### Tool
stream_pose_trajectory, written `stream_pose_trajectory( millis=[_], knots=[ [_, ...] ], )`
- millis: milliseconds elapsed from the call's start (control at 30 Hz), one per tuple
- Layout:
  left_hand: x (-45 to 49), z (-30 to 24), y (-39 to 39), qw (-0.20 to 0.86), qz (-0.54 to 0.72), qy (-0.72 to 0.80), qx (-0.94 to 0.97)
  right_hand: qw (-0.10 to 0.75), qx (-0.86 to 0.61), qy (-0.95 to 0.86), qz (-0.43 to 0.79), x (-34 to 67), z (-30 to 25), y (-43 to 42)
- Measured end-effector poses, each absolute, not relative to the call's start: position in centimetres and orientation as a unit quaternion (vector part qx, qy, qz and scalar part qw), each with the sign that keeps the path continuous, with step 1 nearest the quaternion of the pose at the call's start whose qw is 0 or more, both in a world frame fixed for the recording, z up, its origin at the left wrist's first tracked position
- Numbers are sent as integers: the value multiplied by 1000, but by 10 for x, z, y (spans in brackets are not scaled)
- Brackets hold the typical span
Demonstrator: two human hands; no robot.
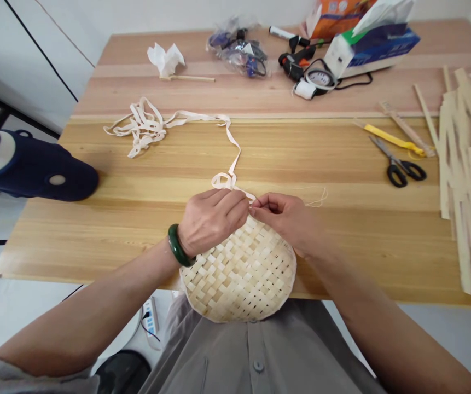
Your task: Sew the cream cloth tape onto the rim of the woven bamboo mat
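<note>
A round woven bamboo piece (241, 273) with a pale bound edge leans over the table's front edge against my shirt. Both hands meet at its top rim. My left hand (217, 218), below a green bangle (180, 244), is closed at the rim where the cream fabric tape (235, 156) arrives. My right hand (282, 216) pinches the same spot from the right, thumb against forefinger. Whether a needle sits between the fingers is too small to tell. Thin thread (319, 198) trails on the table beyond my right hand. The tape runs back to a loose heap (145, 125).
Black-handled scissors (397, 163), a yellow cutter (395, 139) and a pile of bamboo strips (469, 180) lie on the right. A glue gun (295, 63), tape roll (320, 78) and tissue pack (370, 48) are at the back. A dark blue bottle (34, 164) is at left.
</note>
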State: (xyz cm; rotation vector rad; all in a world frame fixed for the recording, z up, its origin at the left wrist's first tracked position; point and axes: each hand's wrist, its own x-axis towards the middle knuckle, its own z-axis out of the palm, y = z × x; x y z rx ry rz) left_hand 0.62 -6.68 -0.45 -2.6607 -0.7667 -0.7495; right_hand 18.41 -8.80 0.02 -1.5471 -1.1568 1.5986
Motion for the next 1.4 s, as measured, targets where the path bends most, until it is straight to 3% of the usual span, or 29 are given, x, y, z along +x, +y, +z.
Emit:
stream_pose_trajectory(
  millis=[1200,1300,1400],
  knots=[
    [2,-19,-76,111,-304,-298,-898,291,-617,-480,551,172,-1,-89],
    [4,-18,-80,39,-312,-349,-883,297,-613,-489,545,173,-3,-90],
    [7,-13,-86,-129,-319,-443,-828,293,-618,-490,542,174,-2,-91]
  ],
)
